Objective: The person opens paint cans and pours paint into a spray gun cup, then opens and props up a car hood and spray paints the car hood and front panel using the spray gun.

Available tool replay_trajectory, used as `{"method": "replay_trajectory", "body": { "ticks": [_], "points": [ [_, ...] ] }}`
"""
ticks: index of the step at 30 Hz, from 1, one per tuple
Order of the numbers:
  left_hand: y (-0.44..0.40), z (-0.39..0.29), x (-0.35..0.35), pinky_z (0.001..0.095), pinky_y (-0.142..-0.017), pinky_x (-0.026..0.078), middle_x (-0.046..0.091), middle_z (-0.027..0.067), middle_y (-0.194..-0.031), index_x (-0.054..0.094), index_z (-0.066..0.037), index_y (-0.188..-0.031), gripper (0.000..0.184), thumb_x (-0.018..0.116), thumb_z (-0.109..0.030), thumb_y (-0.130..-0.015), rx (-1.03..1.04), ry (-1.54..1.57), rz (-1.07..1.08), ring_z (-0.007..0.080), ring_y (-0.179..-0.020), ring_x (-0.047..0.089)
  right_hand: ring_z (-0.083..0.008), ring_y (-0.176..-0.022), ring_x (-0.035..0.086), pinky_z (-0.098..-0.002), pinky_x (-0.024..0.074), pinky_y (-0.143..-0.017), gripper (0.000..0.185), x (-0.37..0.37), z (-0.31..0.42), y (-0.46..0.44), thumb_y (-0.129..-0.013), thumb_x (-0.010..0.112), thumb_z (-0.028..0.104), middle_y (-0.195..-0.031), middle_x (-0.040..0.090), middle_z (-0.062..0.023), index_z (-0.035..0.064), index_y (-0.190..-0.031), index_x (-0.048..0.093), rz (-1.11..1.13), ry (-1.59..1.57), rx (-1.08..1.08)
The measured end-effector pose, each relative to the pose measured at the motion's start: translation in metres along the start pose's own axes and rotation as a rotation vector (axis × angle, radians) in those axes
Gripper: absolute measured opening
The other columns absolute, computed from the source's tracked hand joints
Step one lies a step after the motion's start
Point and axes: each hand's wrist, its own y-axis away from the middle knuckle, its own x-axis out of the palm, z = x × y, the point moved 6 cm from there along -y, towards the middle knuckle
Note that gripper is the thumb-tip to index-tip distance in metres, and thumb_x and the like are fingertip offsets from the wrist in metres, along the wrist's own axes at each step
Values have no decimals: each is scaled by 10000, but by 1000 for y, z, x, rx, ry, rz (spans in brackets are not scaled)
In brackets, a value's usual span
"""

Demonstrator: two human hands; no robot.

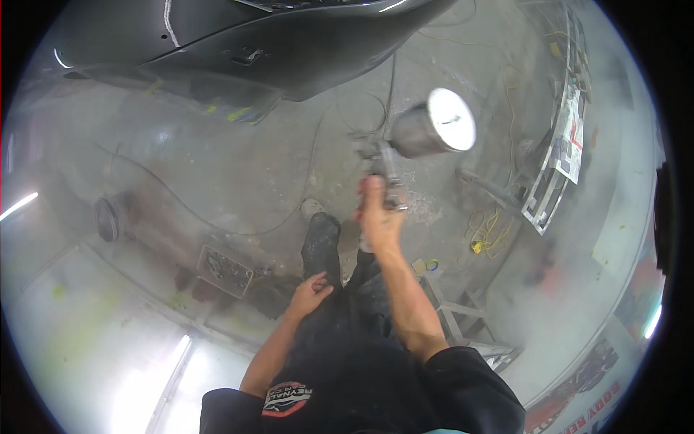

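Observation:
My right hand [379, 220] is closed around the handle of a paint spray gun [384, 163], held out in front of me above the floor. A metal paint cup [416, 132] with a round white lid [452, 119] sits on the gun, tilted to the right. Low by my left leg hangs my left hand [311, 295], its fingers loosely curled and a little apart, with nothing visible in them. Ahead of both hands is a dark grey car body panel [303, 47], not touched by either hand.
A hose [217, 230] curves across the concrete floor [238, 166]. To the right stand a metal rack [557, 181] and a yellow cord [486, 239]. A shallow tray [225, 270] lies at left, near a round dark object [107, 220]. Haze blurs the view.

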Motion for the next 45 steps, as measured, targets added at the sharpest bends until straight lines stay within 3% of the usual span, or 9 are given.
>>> {"method": "replay_trajectory", "body": {
  "ticks": [6, 9, 13, 19, 24, 26, 30, 39, 45],
  "points": [
    [4, -2, -17, 369, -976, 539, 692, 170, -1273, 555, -64, -1436, 653, 798, -316, -886, -7, -60, -30, 261, -1121, 684, -74, -509, 532, -265, 430, -449, 304, 71, 19, 38, -989, 691, 335, -673, 565, 18, 35, -1022, 658, 382, -27, -10],
    [5, -6, -18, 376, -984, 536, 689, 181, -1274, 556, -60, -1434, 658, 801, -319, -881, -5, -71, -6, 269, -1124, 686, -83, -506, 547, -271, 431, -445, 348, 25, 12, 18, -1016, 638, 379, -694, 592, -2, 33, -1041, 666, 130, -27, 83],
    [10, -9, -17, 352, -984, 538, 667, 200, -1299, 527, -61, -1464, 662, 788, -291, -901, 16, -75, 38, 240, -1124, 674, -119, -457, 529, -257, 403, -392, 488, -65, 38, -8, -1057, 508, 494, -830, 623, -60, 21, -1103, 622, -215, -23, -98],
    [11, 9, -20, 381, -996, 529, 690, 194, -1266, 564, -69, -1432, 684, 815, -347, -860, 8, -33, 19, 269, -1137, 684, -117, -453, 528, -254, 392, -374, 478, -74, 57, -2, -1066, 497, 481, -835, 611, -63, 16, -1084, 604, -367, 69, -132],
    [16, 15, -30, 378, -983, 536, 700, 186, -1245, 575, -73, -1421, 680, 824, -350, -852, 3, -49, -31, 265, -1123, 689, -65, -481, 492, -252, 381, -422, 300, 43, 41, 27, -1020, 647, 329, -659, 541, 36, 31, -992, 637, -25, 43, -127],
    [16, 23, -30, 375, -974, 541, 707, 181, -1232, 578, -72, -1418, 676, 826, -348, -852, 19, -26, -42, 263, -1113, 692, -58, -500, 499, -250, 379, -429, 285, 93, 57, 48, -1001, 680, 298, -647, 532, 41, 16, -1006, 638, 128, 28, -244],
    [21, 22, -29, 371, -960, 549, 716, 177, -1209, 584, -69, -1410, 670, 828, -343, -851, 54, -19, -58, 261, -1097, 697, -60, -516, 532, -247, 415, -450, 261, 116, 66, 61, -999, 685, 282, -637, 550, 32, 23, -999, 654, 391, -1, -97],
    [14, 11, -36, 398, -992, 533, 690, 194, -1262, 570, -74, -1427, 691, 819, -368, -854, 58, -20, -13, 292, -1139, 686, -135, -435, 523, -260, 355, -359, 464, -54, 101, 21, -1061, 514, 474, -813, 613, -61, 18, -1052, 592, -388, 34, -238],
    [12, 11, -45, 398, -1001, 526, 684, 199, -1275, 559, -75, -1437, 704, 815, -380, -856, 64, -30, -8, 303, -1159, 677, -101, -480, 558, -247, 390, -393, 393, -10, 110, 34, -1064, 545, 405, -821, 598, -62, 14, -1084, 578, -295, 132, -213]
  ]
}}
